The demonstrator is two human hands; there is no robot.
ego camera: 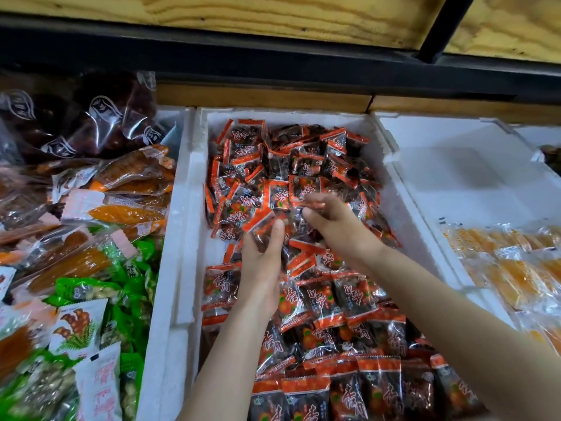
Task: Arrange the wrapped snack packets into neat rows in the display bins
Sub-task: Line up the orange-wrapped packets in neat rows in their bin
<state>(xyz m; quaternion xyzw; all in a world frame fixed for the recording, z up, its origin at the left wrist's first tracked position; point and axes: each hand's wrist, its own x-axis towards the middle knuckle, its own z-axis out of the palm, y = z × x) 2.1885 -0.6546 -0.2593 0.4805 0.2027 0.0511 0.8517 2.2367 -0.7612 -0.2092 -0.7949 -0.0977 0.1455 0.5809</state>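
In the middle foam bin, loose packets were being gathered, a few pinched in the left hand, others gripped by the curled right hand. Next, it was judged, they needed squaring against the near rows.

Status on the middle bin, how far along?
Done: near rows in the foam bin stand neat. In hand: left hand and right hand each grip a packet. Left: the loose pile at the far end.
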